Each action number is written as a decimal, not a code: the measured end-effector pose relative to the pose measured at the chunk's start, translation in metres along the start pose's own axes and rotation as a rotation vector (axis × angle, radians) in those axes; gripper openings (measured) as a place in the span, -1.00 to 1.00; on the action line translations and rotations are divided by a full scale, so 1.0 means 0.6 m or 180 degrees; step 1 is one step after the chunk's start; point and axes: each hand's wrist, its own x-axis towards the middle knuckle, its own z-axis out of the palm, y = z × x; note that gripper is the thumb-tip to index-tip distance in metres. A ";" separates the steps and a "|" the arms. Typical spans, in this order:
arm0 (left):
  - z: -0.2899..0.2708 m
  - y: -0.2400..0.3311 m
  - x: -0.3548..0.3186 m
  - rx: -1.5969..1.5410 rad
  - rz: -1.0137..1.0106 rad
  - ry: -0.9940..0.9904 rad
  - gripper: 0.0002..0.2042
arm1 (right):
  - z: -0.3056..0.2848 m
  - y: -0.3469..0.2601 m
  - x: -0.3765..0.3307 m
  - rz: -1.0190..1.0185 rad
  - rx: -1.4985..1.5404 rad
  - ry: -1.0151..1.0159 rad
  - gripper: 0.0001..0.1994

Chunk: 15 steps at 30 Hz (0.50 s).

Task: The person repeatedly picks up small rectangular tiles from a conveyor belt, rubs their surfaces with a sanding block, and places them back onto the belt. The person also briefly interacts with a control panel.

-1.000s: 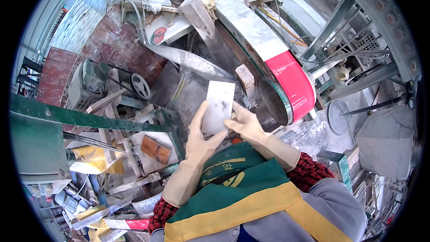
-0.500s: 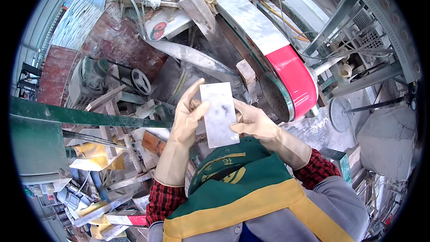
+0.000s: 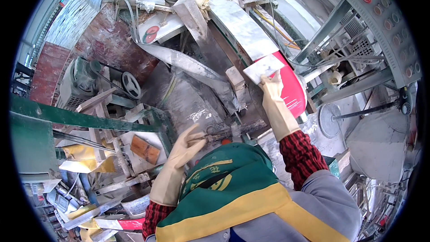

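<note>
A person's gloved right hand point(image 3: 272, 94) grips a white rectangular slab point(image 3: 262, 68) over a red machine cover point(image 3: 293, 93); the left hand point(image 3: 182, 148), loosely half-curled, is empty.

Flat rectangular slab point(image 3: 260, 67), plain white, broad face upward, long side running crosswise just beyond right hand point(image 3: 274, 92), near edge held in its fingers; well apart from left hand point(image 3: 183, 147), ahead and rightward.

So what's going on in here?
Someone wearing a green apron is handling a pale rectangular slab. The gloved right hand grips it by its near edge, out by the red end of a machine cover; I can't tell if they touch. The gloved left hand is in front of the apron, partly open, with nothing visible in it.
</note>
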 end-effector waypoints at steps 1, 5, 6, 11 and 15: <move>-0.017 -0.015 -0.009 -0.0129 -0.0023 0.0218 -0.33 | -0.006 0.010 0.034 -0.0062 -0.0486 0.0127 -0.42; -0.061 -0.049 -0.064 -0.0634 -0.0113 0.1068 -0.40 | -0.036 0.080 0.171 -0.0192 -0.1258 0.0360 -0.31; -0.069 -0.052 -0.072 -0.0683 -0.0149 0.1177 -0.41 | -0.054 0.076 0.190 -0.0066 -0.0978 0.0213 -0.19; -0.123 -0.139 -0.137 -0.1124 -0.0248 0.1657 -0.47 | -0.051 0.077 0.193 0.0145 -0.1177 -0.0153 -0.19; -0.124 -0.153 -0.158 -0.1206 -0.0226 0.1946 -0.55 | -0.115 0.003 0.164 0.0389 -0.1420 -0.0777 -0.30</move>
